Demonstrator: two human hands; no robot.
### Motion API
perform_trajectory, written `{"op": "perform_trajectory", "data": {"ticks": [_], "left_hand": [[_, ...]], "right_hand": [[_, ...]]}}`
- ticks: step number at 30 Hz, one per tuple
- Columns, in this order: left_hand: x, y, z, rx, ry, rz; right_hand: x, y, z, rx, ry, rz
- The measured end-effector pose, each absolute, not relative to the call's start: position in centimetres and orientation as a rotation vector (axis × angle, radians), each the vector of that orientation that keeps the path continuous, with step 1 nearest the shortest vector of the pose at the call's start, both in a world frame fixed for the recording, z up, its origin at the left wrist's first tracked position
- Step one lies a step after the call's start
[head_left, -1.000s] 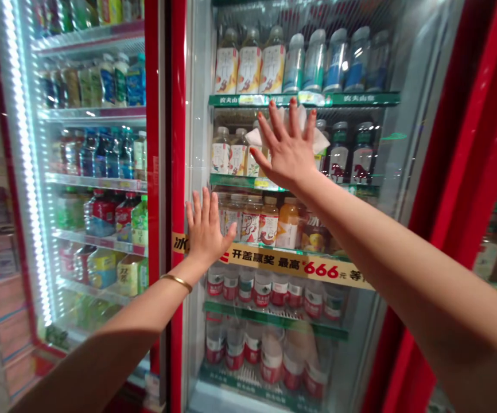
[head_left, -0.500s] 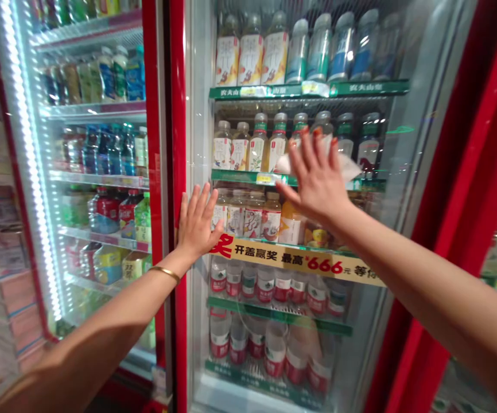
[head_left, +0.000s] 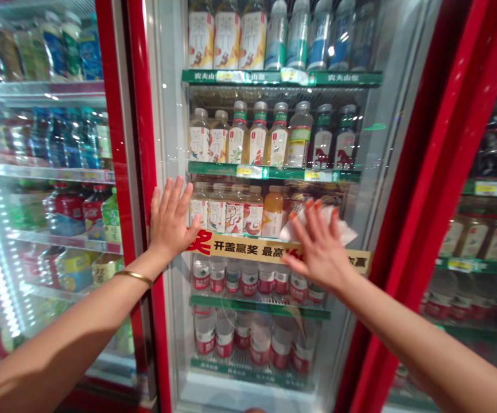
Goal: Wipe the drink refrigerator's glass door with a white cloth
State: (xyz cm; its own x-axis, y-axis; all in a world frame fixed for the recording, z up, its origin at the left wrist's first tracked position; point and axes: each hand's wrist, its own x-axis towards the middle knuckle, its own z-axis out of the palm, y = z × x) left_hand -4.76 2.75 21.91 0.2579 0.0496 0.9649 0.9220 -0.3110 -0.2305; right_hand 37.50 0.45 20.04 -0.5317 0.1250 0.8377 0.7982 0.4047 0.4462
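Note:
My left hand [head_left: 169, 221] lies flat with fingers spread at the left side of the glass door [head_left: 347, 332], by the red frame, and holds nothing. A gold bangle [head_left: 135, 277] circles that wrist. My right hand [head_left: 322, 249] is spread over a white tissue [head_left: 346, 230], pressing it to the glass across the upper edge of a yellow printed strip [head_left: 248, 248]. The tissue's edges show on both sides of the fingers; the palm hides the rest. Behind the glass, rows of bottled drinks [head_left: 257, 140] stand on green-edged shelves.
Red door frames [head_left: 147, 143] border the glass on the left and right. A lit drinks cooler [head_left: 54, 172] stands to the left, its shelves full of bottles. More bottles [head_left: 476, 238] show behind another glass door at the right.
My right hand has slid down the glass with the tissue, from the second bottle row to the yellow strip. My left hand stays near the left frame. The view has shifted right.

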Motion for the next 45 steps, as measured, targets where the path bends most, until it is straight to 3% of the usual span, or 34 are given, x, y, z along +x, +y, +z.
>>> {"op": "perform_trajectory", "data": {"ticks": [3, 9, 16, 23, 29, 33, 37, 42, 45], "left_hand": [[-4.9, 2.8, 21.9, -1.608, -0.914, -1.191], [-4.5, 2.4, 22.0, -1.601, -0.962, -1.246], [-4.1, 2.0, 22.3, -1.635, -1.092, -1.295], [-4.0, 1.9, 22.2, -1.631, -1.091, -1.265], [-4.7, 2.3, 22.4, -1.611, -1.054, -1.273], [-2.9, 2.5, 18.8, -1.657, -0.892, -1.199], [0.5, 2.1, 12.7, -1.997, -0.688, -0.814], [2.1, 2.0, 9.9, -2.014, -0.769, -0.786], [1.8, 2.1, 10.1, -2.036, -0.805, -0.789]], "right_hand": [[38.9, 0.3, 13.9, -0.503, -2.304, -1.322], [42.0, 0.6, 18.5, -1.202, -1.64, -1.026], [38.7, -1.5, 7.5, -0.642, -2.008, -1.309], [41.4, -0.9, 9.0, -1.118, -1.68, -1.076], [39.1, -1.7, 2.8, -0.777, -2.092, -1.135], [39.5, -1.6, 6.6, -1.122, -1.803, -1.052], [37.2, -0.5, 11.0, -1.309, -1.466, -0.971], [33.1, -0.9, 5.7, -0.798, -1.796, -1.211], [34.5, -1.2, 4.3, -0.775, -1.809, -1.237]]}}
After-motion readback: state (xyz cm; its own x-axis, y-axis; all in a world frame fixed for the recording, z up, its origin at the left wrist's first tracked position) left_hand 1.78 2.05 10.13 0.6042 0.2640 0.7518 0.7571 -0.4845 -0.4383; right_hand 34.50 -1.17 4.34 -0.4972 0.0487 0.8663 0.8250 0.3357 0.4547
